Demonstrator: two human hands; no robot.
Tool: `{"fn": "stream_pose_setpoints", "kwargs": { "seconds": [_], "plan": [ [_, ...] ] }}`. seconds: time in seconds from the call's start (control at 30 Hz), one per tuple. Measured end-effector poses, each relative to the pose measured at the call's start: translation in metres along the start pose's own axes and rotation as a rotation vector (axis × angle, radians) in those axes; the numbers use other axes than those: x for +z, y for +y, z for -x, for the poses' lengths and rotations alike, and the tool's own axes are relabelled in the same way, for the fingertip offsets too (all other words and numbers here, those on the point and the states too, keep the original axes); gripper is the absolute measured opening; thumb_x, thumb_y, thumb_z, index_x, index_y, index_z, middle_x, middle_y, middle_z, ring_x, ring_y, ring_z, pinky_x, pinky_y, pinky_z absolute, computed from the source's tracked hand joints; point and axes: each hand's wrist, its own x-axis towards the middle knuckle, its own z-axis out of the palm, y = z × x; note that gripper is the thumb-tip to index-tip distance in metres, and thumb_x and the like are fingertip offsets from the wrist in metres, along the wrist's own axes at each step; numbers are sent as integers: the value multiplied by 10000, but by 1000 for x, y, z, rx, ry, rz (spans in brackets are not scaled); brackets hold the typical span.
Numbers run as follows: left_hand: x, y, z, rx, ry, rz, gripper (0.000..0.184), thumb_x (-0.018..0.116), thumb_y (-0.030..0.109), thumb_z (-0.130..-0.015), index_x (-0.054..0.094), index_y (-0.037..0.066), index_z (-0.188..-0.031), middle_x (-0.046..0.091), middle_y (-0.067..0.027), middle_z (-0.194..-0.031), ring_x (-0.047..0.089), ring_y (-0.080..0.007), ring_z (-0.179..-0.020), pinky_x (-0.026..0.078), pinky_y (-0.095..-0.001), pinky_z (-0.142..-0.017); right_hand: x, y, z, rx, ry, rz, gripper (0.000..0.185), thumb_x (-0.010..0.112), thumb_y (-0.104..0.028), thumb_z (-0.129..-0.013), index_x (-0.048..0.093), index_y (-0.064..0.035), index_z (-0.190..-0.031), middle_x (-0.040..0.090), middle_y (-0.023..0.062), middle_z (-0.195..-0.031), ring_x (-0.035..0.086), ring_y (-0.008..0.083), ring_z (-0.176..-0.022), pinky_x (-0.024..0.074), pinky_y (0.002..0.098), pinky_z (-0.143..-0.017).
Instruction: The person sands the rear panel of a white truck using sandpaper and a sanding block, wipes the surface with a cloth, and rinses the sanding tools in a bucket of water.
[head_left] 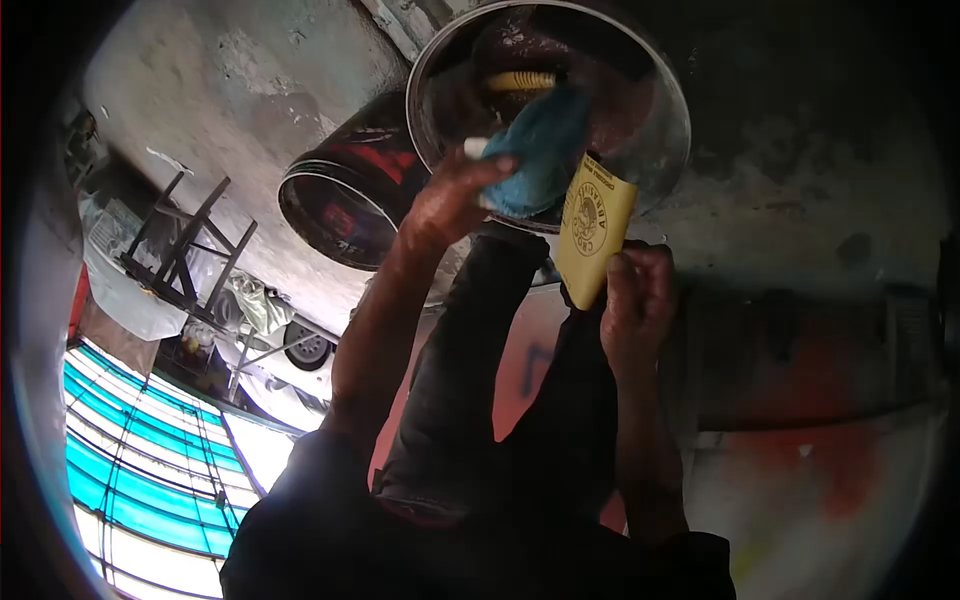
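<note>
Two bare hands are occupied near a large, round, dark basin with a pale metallic rim (686, 140). The left hand (455, 200) has its fingers curled around a rumpled, light-blue, cloth-like bundle (540, 165), which hangs over the basin's mouth with a small white piece (474, 148) at its edge. The right hand (640, 295) pinches the lower edge of a flat yellow printed sheet (597, 235), probably abrasive paper from its lettering, tilted just beside the basin's near rim; whether they touch cannot be told.

That edge grip looks like the weak point: a slack thumb could let the sheet slip into the basin or drop between the legs in dark trousers (450, 370). If the bundle is wet, drips could soak the paper; the blur hides whether it is.

Inside the basin lie a ribbed yellow piece (522, 81) and dark, shiny matter, perhaps liquid. Beside it, a dark cylindrical bucket (345, 155) lies tipped, a red patch (340, 217) inside; a knock could roll it.
</note>
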Motion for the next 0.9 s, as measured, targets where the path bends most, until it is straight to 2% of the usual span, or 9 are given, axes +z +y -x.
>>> {"fn": "stream_pose_setpoints", "kwargs": {
  "seconds": [0.07,0.2,0.23,0.43,0.5,0.63,0.7,0.83,0.9],
  "plan": [
    [-1,7,8,57,30,270,487,700,1,-836,602,123,-1297,657,-92,-1178,668,-259,-1053,536,-372,-937,-2,7,-1,-104,32,79,69,554,-86,-1000,502,-44,-1016,588,39,-871,527,57,-724,439,234,-634],
    [-40,151,10,-553,43,934,509,775,-9,-731,584,120,-1184,654,-118,-1111,642,-259,-1054,514,-406,-932,-7,-41,35,-36,54,23,52,556,-64,-971,521,-37,-943,591,39,-793,511,56,-687,429,247,-606],
    [-43,165,15,-737,85,1368,522,779,1,-714,582,85,-1190,660,-105,-1098,640,-244,-1059,505,-399,-944,-9,-48,39,-81,66,98,56,562,-59,-959,526,-33,-924,589,40,-769,510,61,-678,428,252,-601],
    [-70,231,93,-741,232,1243,654,707,64,-770,472,43,-1380,587,-104,-1263,583,-223,-1151,468,-407,-1000,-11,-120,96,-204,118,294,71,602,-45,-901,545,-10,-878,574,63,-713,521,105,-654,440,291,-598],
    [-91,309,78,-652,259,1490,683,707,49,-784,437,55,-1412,552,-107,-1316,545,-237,-1206,440,-434,-1038,3,-165,120,-268,123,223,60,598,-31,-909,541,-16,-902,588,44,-770,550,90,-703,464,278,-632],
    [-142,473,53,-111,106,1256,576,734,36,-777,507,58,-1306,584,-90,-1240,549,-233,-1182,439,-402,-1003,10,-229,161,-356,90,249,73,549,-80,-951,531,-22,-911,570,28,-822,519,85,-782,463,282,-706],
    [-154,556,52,91,298,997,442,743,58,-790,534,53,-1179,599,-65,-1135,579,-186,-1079,464,-359,-929,3,-258,179,-418,76,272,81,546,-84,-953,528,-17,-911,561,31,-817,510,82,-778,457,281,-703],
    [-211,698,97,301,671,488,480,785,162,-804,522,27,-1182,586,-45,-1085,554,-124,-991,473,-281,-847,-8,-307,211,-574,52,300,97,544,-93,-963,525,-16,-908,555,26,-817,502,72,-779,453,273,-704],
    [-252,749,103,702,865,377,492,773,161,-834,515,24,-1230,587,-55,-1110,561,-139,-1014,467,-291,-882,-9,-310,217,-584,61,292,102,545,-96,-967,526,-18,-904,560,26,-825,503,70,-782,453,271,-703]
  ]
}}
